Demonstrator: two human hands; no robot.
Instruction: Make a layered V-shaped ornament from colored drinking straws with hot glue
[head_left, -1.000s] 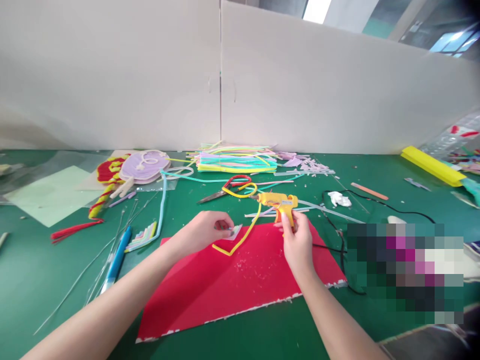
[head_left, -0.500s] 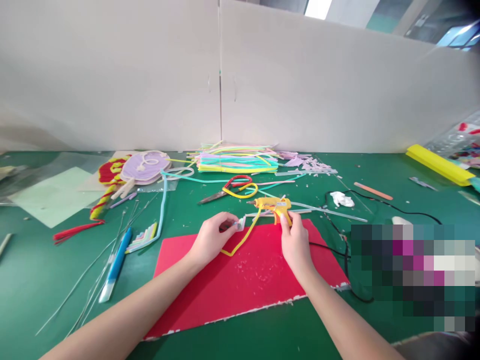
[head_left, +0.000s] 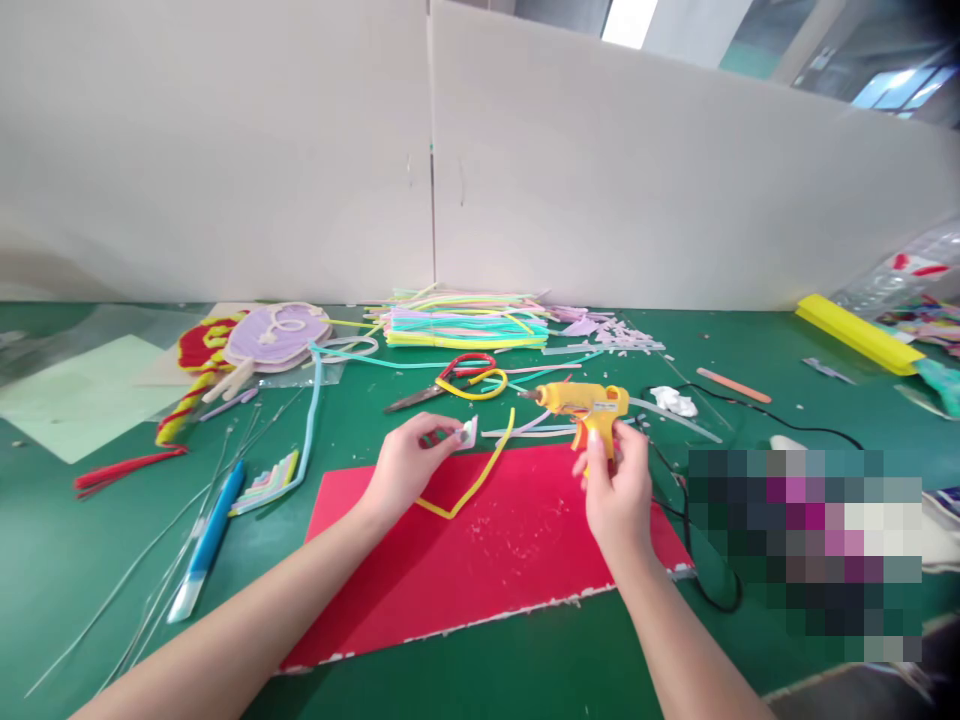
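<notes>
In my right hand (head_left: 616, 490) is a yellow hot glue gun (head_left: 589, 405), gripped by its handle with the nozzle pointing left. My left hand (head_left: 411, 458) pinches a small whitish piece (head_left: 467, 434) between thumb and fingers; its kind is too small to make out. A bent yellow pipe cleaner (head_left: 480, 483) runs from beneath my left hand in a V and rises toward the glue gun's side. Both hands hover over a red board (head_left: 465, 560) with frayed white edges and dried specks on it.
Scissors (head_left: 457, 384) with red and yellow handles lie behind the board, before a bundle of pastel pipe cleaners (head_left: 465, 328). A blue pen-like tool (head_left: 210, 540), wires and a purple fan-shaped craft (head_left: 277, 338) are on the left. A black cord (head_left: 731, 603) loops at right.
My right hand has raised the glue gun and moved it right, away from the yellow pipe cleaner's end. My left hand stays pinched on the whitish piece. The view has shifted slightly.
</notes>
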